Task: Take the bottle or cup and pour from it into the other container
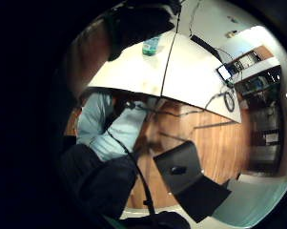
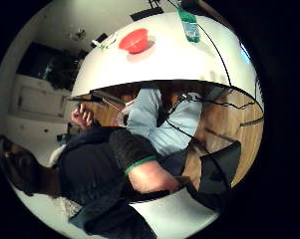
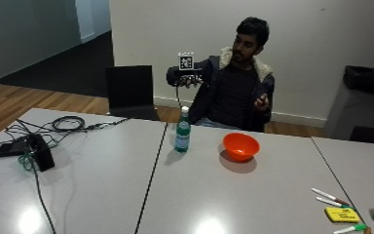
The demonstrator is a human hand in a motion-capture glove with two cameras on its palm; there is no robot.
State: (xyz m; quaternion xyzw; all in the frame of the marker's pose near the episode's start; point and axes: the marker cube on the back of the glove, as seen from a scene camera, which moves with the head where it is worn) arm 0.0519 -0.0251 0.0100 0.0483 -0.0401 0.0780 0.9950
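A green plastic bottle (image 3: 182,132) stands upright on the white table (image 3: 96,195), near the far edge. An orange bowl (image 3: 241,146) sits just to its right. My black-gloved right hand (image 3: 187,78) is raised in the air above and behind the bottle, well apart from it, with fingers hanging relaxed and holding nothing. From the palm views the bottle (image 1: 151,46) (image 2: 189,25) and the bowl (image 2: 134,40) look small and far off on the table. The person's bare hand (image 3: 261,101) is lifted at chest height.
A black chair (image 3: 130,92) stands behind the table's far left side. Cables and a black device (image 3: 36,151) lie at the left end. Markers (image 3: 329,196) and a yellow block (image 3: 341,214) lie at the right front. A seam (image 3: 149,180) splits the tabletop.
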